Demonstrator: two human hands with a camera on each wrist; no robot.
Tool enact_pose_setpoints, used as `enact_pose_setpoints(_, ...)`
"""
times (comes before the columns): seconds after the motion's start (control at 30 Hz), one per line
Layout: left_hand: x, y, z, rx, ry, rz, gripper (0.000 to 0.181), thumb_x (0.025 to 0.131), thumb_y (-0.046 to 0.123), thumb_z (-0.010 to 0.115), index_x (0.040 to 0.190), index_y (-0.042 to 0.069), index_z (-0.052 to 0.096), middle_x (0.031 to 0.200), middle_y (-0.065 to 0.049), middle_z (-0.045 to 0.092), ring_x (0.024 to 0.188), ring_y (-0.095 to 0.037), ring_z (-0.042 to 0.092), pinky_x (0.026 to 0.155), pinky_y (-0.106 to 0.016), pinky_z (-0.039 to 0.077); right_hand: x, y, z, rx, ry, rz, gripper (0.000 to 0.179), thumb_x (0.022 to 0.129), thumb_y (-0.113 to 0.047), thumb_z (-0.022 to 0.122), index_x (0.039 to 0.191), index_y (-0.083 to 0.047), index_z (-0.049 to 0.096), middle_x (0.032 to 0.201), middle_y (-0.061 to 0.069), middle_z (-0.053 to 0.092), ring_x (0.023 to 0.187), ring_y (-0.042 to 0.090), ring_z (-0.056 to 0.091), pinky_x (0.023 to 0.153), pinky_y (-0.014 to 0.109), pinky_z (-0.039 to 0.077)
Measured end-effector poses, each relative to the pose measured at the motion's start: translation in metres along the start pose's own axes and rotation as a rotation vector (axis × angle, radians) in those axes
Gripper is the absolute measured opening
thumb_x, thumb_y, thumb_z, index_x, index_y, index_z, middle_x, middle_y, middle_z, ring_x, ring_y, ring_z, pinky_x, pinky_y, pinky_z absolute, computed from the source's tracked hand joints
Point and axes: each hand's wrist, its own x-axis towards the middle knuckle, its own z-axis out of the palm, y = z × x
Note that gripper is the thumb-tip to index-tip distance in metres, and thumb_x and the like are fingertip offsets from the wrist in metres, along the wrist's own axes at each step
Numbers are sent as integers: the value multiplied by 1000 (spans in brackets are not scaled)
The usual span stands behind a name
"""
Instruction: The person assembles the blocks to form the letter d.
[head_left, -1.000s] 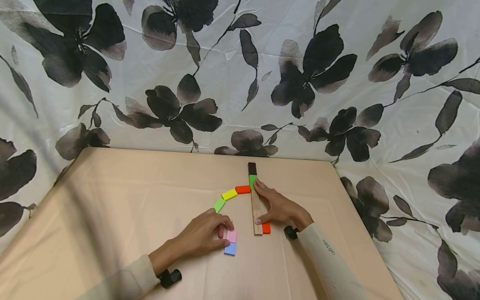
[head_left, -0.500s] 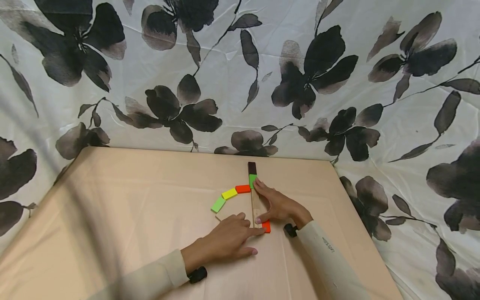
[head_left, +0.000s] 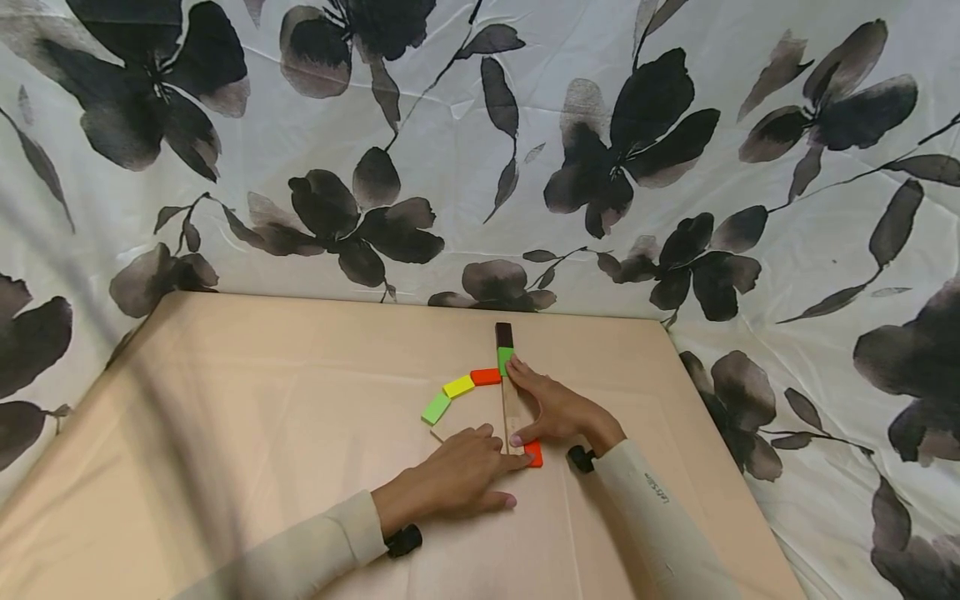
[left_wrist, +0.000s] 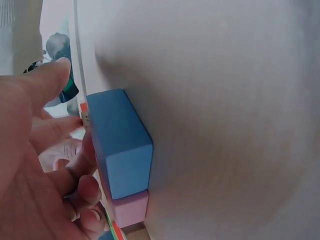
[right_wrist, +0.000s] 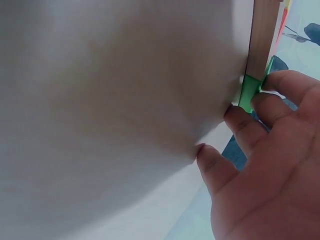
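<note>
A plain wooden strip lies pointing away from me. A green block and a black block line up at its far end. My right hand rests along it, fingertips at the green block and thumb on the strip's near part. An orange-red block sits at the strip's near right side. The extended index finger of my left hand reaches across to that block. Blue and pink blocks stand end to end beside the left fingers in the left wrist view; the hand hides them from the head view.
Red, yellow and light green blocks curve leftward from the strip in an arc. A thin wooden edge shows below the arc, partly hidden by my left hand. Patterned cloth hangs behind the table.
My left hand has left the pink and blue blocks and moved right, its index finger now stretched to the orange-red block. The right hand has stayed in place.
</note>
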Motion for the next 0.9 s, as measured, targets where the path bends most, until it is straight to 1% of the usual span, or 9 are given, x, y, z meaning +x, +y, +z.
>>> enact_pose_setpoints(0.23, -3, 2, -2, 24, -10, 27, 56, 98, 56, 70, 150, 39, 60, 125, 10, 76, 95, -12, 49, 91, -27, 45, 0, 0, -1, 11, -1, 5, 121, 82, -40, 92, 171, -12, 15, 181, 8, 2, 167, 36, 9, 130, 65, 13)
enact_pose_setpoints(0.3, -5, 2, -4, -1, -14, 30, 52, 97, 54, 72, 147, 41, 62, 117, 12, 78, 91, -11, 48, 86, -25, 44, 0, 0, -1, 14, -3, 11, 121, 82, -40, 92, 171, -13, 14, 181, 7, 1, 167, 37, 8, 130, 65, 14)
enact_pose_setpoints(0.37, -8, 2, -5, -39, -19, 34, 49, 97, 52, 74, 144, 42, 65, 105, 12, 77, 87, -9, 45, 81, -22, 42, 0, 0, -1, 21, -8, 21, 122, 81, -40, 92, 171, -15, 14, 181, 5, 0, 167, 35, 8, 131, 64, 13)
enact_pose_setpoints(0.43, -11, 2, -6, -76, -13, 41, 44, 97, 49, 75, 140, 44, 68, 88, 13, 71, 82, -7, 43, 75, -20, 38, 0, 0, -1, 24, -8, 24, 123, 81, -41, 93, 171, -15, 14, 181, 4, 0, 167, 34, 7, 131, 64, 12)
enact_pose_setpoints(0.5, -13, 0, -6, -116, 3, 47, 39, 96, 47, 76, 135, 43, 72, 76, 14, 61, 79, -5, 41, 72, -18, 36, 0, 1, 0, 27, -7, 25, 123, 81, -41, 93, 171, -16, 13, 181, 3, -1, 168, 32, 7, 132, 62, 12)
enact_pose_setpoints(0.57, -15, -1, -6, -145, 25, 50, 33, 96, 44, 77, 129, 41, 76, 69, 14, 51, 76, -4, 39, 70, -18, 34, 0, 1, 0, 33, -1, 17, 123, 80, -41, 93, 171, -16, 14, 181, 4, 0, 168, 33, 7, 131, 63, 12)
enact_pose_setpoints(0.67, -15, -4, -5, -174, 64, 52, 27, 96, 40, 78, 123, 38, 80, 67, 14, 50, 74, -3, 39, 69, -17, 33, 0, 0, 0, 38, 3, 18, 123, 80, -40, 93, 171, -15, 15, 181, 4, 0, 168, 33, 7, 131, 64, 13)
enact_pose_setpoints(0.77, -15, -4, -4, -175, 68, 60, 31, 97, 39, 77, 128, 37, 77, 67, 14, 51, 73, -3, 39, 68, -17, 32, 0, 0, 0, 36, -1, 29, 124, 79, -41, 94, 171, -16, 14, 181, 3, 0, 168, 32, 6, 131, 63, 12)
enact_pose_setpoints(0.9, -15, -3, -3, -132, 33, 77, 41, 97, 42, 76, 138, 40, 70, 67, 16, 48, 74, -3, 38, 68, -17, 33, 0, 0, 0, 33, 3, 23, 124, 79, -40, 94, 171, -15, 14, 181, 5, 0, 168, 34, 7, 131, 65, 12)
